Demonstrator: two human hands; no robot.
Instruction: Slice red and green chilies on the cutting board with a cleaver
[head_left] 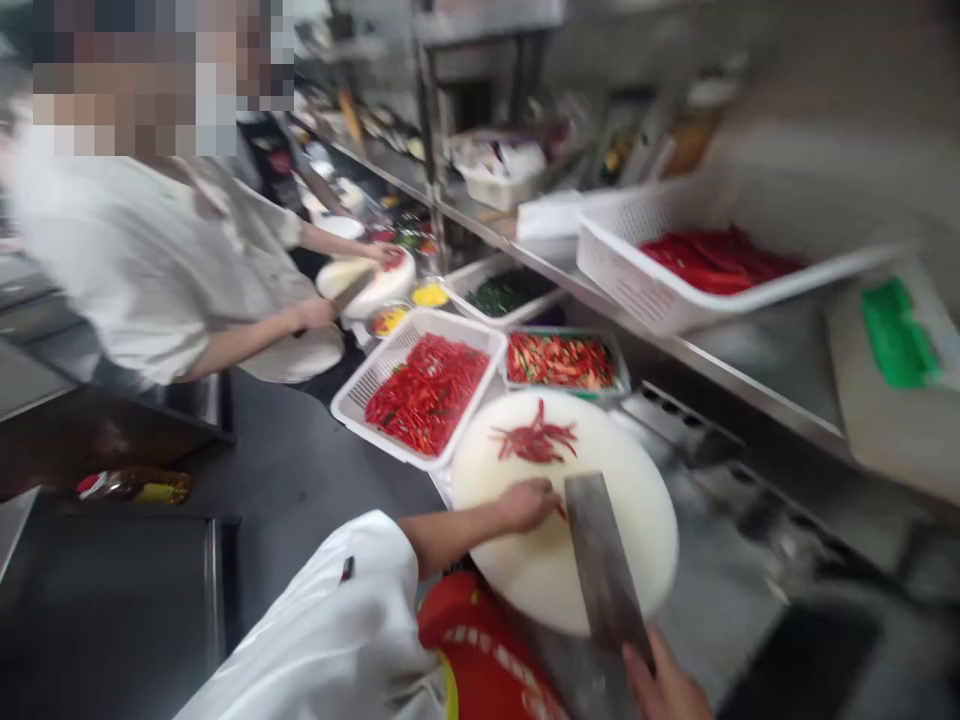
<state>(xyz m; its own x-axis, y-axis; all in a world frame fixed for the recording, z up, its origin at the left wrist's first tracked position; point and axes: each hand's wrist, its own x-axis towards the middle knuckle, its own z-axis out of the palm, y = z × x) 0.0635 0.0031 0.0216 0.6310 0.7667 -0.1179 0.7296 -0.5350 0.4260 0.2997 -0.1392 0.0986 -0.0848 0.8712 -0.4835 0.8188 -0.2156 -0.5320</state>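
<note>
My right hand (667,680) grips the handle of a cleaver (600,550), whose broad blade lies over a round white cutting board (637,520). Just left of the blade, my left hand (531,505) is closed with its fingers curled down on red chili pepper (561,511), of which only a bit shows. Farther back on the board is a small pile of cut red chili strips (537,440). A white perforated basket (349,405) full of shredded red chili (431,390) stands beyond the board to the left.
A tray of chopped red and green peppers (561,360) sits behind the board. On the shelf to the right, a white basket (637,285) holds whole red chilies (720,262). At left, a co-worker in white (150,260) cuts on another round board (382,290).
</note>
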